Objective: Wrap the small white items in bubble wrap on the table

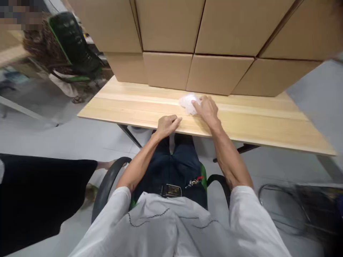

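Bundle (pixel 188 102), whitish, crumpled, seemingly plastic, right fingers (pixel 196 105) clamped on it, left fingers (pixel 176 123) curled together

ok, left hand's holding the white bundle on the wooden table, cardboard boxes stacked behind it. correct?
Wrong hand: the head view shows the right hand holding the white bundle; the left hand is apart from it, at the near edge of the wooden table. Cardboard boxes are stacked behind it, as you say.
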A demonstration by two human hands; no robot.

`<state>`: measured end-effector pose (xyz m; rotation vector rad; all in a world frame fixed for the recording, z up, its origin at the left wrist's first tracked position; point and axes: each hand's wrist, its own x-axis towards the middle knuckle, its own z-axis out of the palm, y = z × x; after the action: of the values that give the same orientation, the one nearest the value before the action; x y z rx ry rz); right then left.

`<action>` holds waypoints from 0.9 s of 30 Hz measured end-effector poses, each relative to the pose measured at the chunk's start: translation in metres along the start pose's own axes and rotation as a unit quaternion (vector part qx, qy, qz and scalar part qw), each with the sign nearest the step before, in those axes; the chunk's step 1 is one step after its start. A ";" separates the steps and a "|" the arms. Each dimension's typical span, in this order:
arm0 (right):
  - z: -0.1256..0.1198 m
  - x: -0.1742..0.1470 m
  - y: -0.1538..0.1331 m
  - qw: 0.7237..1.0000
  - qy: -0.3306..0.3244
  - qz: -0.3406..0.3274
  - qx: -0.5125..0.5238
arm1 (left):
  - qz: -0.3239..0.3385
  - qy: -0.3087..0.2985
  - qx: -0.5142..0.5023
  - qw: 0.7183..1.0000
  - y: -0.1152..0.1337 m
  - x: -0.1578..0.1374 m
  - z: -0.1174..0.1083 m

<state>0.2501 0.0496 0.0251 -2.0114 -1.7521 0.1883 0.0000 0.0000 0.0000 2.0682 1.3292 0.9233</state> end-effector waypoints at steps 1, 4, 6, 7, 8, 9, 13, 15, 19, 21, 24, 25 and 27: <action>0.001 0.001 -0.002 1.000 -0.015 -0.001 -0.007 | 0.000 -0.003 -0.006 1.000 -0.001 -0.001 -0.001; 0.005 0.002 -0.006 0.999 -0.041 -0.012 -0.026 | -0.008 -0.001 -0.064 0.998 -0.004 -0.002 -0.002; 0.006 0.001 -0.007 0.998 -0.039 -0.028 -0.036 | -0.019 0.007 -0.141 0.990 -0.010 0.000 -0.004; 0.007 -0.001 -0.008 0.998 -0.035 -0.040 -0.038 | -0.028 0.013 -0.186 0.982 -0.014 0.003 -0.005; 0.007 -0.003 -0.009 0.997 -0.028 -0.053 -0.042 | -0.039 0.018 -0.230 0.972 -0.019 0.006 -0.006; 0.008 -0.005 -0.011 0.996 -0.021 -0.067 -0.047 | -0.050 0.026 -0.265 0.963 -0.024 0.010 -0.008; 0.012 -0.022 -0.024 0.989 0.009 -0.119 -0.092 | -0.066 0.091 -0.264 0.958 -0.045 0.031 -0.012; 0.015 -0.030 -0.032 0.982 0.018 -0.145 -0.119 | -0.042 0.116 -0.205 0.971 -0.054 0.047 -0.012; 0.019 -0.040 -0.041 0.965 0.030 -0.208 -0.159 | 0.066 0.079 -0.100 0.990 -0.070 0.091 -0.007; 0.020 -0.040 -0.044 0.956 0.025 -0.241 -0.168 | 0.075 0.049 -0.091 0.992 -0.074 0.113 -0.004; 0.020 -0.042 -0.045 0.943 -0.002 -0.277 -0.183 | 0.015 0.031 -0.102 0.994 -0.072 0.132 -0.001; 0.019 -0.043 -0.045 0.941 -0.010 -0.283 -0.186 | -0.001 0.037 -0.108 0.994 -0.069 0.133 0.001; 0.019 -0.049 -0.044 0.940 -0.023 -0.286 -0.183 | -0.014 0.070 -0.133 0.989 -0.061 0.127 0.003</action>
<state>0.1941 0.0110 0.0177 -1.6248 -2.4595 -0.3020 0.0042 0.1406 -0.0119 1.8052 1.2264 1.1836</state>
